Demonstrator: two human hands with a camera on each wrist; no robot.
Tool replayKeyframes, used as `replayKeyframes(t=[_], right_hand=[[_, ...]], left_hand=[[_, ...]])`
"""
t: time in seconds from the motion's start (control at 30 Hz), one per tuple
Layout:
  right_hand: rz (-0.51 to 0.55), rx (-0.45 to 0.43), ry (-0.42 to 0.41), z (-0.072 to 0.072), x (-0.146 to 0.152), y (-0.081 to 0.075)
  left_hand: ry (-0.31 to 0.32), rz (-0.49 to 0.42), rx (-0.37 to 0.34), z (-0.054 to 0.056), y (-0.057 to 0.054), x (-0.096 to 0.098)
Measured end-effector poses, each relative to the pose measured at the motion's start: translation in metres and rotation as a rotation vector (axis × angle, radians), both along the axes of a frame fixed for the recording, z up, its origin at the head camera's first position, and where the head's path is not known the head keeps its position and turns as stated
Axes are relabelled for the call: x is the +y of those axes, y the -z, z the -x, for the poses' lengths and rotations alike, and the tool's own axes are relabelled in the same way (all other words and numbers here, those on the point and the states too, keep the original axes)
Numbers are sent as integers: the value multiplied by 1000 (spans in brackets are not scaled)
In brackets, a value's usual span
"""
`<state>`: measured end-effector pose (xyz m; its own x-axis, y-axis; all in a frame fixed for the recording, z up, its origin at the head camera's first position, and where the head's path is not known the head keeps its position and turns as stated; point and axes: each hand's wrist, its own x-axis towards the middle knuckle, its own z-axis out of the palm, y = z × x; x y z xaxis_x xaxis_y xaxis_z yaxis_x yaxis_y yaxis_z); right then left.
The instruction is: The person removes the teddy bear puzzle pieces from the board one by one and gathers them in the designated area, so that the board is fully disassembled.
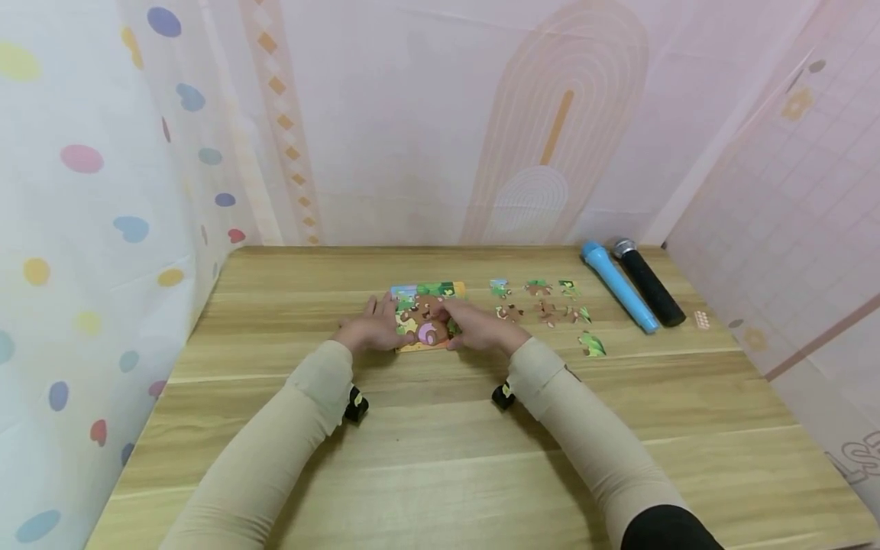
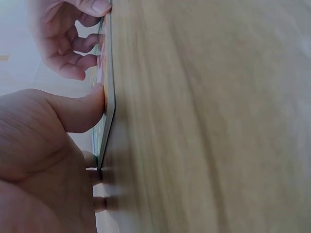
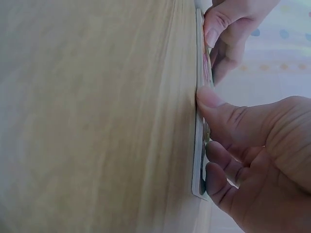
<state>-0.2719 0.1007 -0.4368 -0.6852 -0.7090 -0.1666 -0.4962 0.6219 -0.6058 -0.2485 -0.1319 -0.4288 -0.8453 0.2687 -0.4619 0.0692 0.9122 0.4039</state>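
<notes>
A jigsaw puzzle board point(image 1: 425, 341) with a brown bear picture lies flat on the wooden table. My left hand point(image 1: 373, 330) rests at its left side, thumb on the near edge and fingers spread over the board's side and the table. From the right, my right hand point(image 1: 474, 325) bends over the board. Its thumb touches the near edge and its loosely bent fingertips rest on the picture, as the right wrist view shows at the board point(image 3: 198, 160). No loose piece shows between those fingers. Part of the picture is hidden under both hands.
Several loose puzzle pieces point(image 1: 538, 288) lie in rows right of the board, with a green one point(image 1: 591, 344) nearer. Farther right are a blue microphone point(image 1: 621, 288) and a black microphone point(image 1: 649, 284). A small dotted item point(image 1: 701, 319) lies by the right edge. Patterned curtains point(image 1: 385, 137) enclose the table.
</notes>
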Motion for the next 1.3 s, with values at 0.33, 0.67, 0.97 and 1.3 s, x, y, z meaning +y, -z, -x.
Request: replayKeyframes(t=[0.33, 0.67, 0.97, 1.3], right_hand=[[36, 12, 4, -1, -2, 1], [92, -56, 36, 1, -4, 3], [64, -14, 32, -1, -4, 3], [41, 63, 8, -2, -5, 4]], left_hand=[[-11, 44, 6, 0, -1, 8], [-25, 72, 0, 3, 0, 13], [-64, 55, 45, 1, 4, 14], [-26, -27, 200, -6, 5, 15]])
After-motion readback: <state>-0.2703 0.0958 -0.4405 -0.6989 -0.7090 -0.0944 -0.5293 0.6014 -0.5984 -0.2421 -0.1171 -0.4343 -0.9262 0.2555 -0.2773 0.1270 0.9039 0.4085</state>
